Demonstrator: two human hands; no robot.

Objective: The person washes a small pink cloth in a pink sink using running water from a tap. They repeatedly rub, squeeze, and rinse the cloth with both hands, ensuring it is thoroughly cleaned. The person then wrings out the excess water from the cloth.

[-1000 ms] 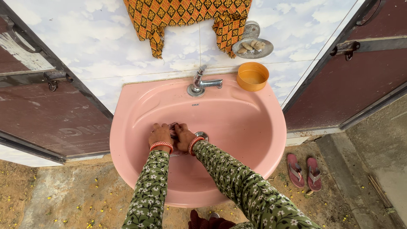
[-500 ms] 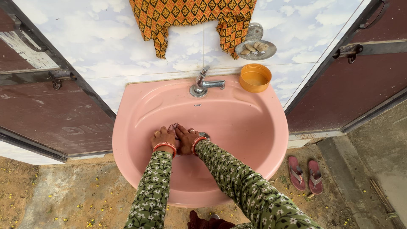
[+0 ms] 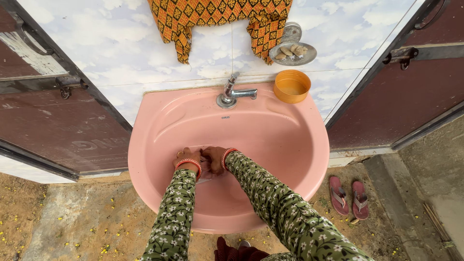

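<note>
My left hand (image 3: 186,157) and my right hand (image 3: 212,157) are pressed together low inside the pink washbasin (image 3: 290,145), fingers folded over each other above the drain. Both wrists wear orange bangles and green flowered sleeves. Whether anything lies between the palms is hidden. The chrome tap (image 3: 233,92) stands at the basin's back rim, above the hands; I see no water running from it.
An orange cup (image 3: 291,86) sits on the basin's back right corner. A metal soap dish (image 3: 292,50) with soap pieces hangs on the tiled wall beside an orange patterned cloth (image 3: 217,19). Dark doors flank both sides. Pink sandals (image 3: 349,195) lie on the ground at right.
The view has shifted so the basin sits slightly higher and more to the right. My hands stay clasped in the bowl, rubbing against each other with small shifts of the fingers.
</note>
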